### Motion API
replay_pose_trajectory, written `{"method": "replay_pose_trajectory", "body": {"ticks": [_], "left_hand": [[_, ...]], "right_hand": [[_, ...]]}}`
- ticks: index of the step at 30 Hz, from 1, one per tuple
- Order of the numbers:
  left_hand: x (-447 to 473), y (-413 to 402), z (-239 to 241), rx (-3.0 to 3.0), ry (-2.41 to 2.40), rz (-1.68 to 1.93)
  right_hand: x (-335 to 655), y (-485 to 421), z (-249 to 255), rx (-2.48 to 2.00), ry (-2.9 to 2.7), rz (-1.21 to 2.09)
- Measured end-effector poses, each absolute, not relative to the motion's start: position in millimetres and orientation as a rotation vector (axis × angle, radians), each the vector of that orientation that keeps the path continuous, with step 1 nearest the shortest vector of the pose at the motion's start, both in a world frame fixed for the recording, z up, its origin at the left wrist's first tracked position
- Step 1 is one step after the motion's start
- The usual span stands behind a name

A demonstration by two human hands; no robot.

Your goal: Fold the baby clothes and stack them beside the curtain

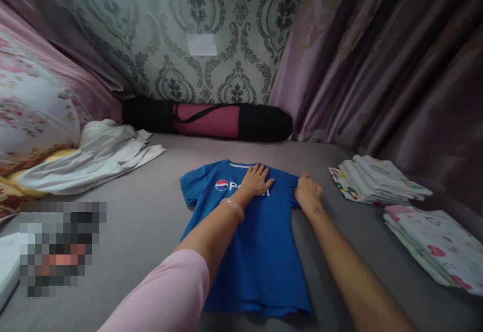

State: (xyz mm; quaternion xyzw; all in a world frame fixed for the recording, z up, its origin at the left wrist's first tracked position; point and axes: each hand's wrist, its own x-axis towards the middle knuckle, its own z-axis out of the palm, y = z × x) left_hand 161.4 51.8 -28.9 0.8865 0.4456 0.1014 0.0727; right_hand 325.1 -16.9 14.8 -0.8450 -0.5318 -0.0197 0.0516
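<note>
A blue T-shirt point(260, 251) lies spread beneath the open left grip point(258, 178), palm down on its chest, while the right grip point(309, 191) clasps its sleeve point(293, 191); folded cloths point(377, 181) sit right of both.

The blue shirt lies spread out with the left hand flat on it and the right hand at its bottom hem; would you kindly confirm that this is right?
Not quite: the right hand is at a sleeve of the blue shirt, not at its bottom hem, as the head view shows. The rest stands.
</note>
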Motion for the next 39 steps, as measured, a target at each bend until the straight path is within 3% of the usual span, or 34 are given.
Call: {"method": "replay_pose_trajectory", "body": {"ticks": [3,6,9,21,25,28,31,35,39], "left_hand": [[162,54,-31,2.662,1.344,0.295],[161,56,-29,2.687,1.317,0.251],[159,55,-26,2.693,1.297,0.211],[147,61,-7,2.482,1.17,0.24],[95,62,18,2.348,1.222,0.595],[29,59,31,2.208,1.617,0.798],[-38,51,36,1.864,2.072,0.66],[-89,36,28,1.68,2.15,0.536],[-92,27,15,1.568,2.07,0.534]], "right_hand": [[301,-3,13,-2.274,-1.878,-0.171],[280,13,0,-2.042,-2.074,0.071],[278,18,-16,-2.08,-2.036,0.242],[373,-28,-32,-2.282,-2.118,0.128],[379,-23,-17,-2.369,-2.041,0.089],[342,-7,3,-2.247,-2.04,-0.023],[275,13,20,-1.987,-2.18,0.09],[180,37,25,-1.743,-2.248,0.416],[119,53,11,-1.747,-2.196,0.445]]}}
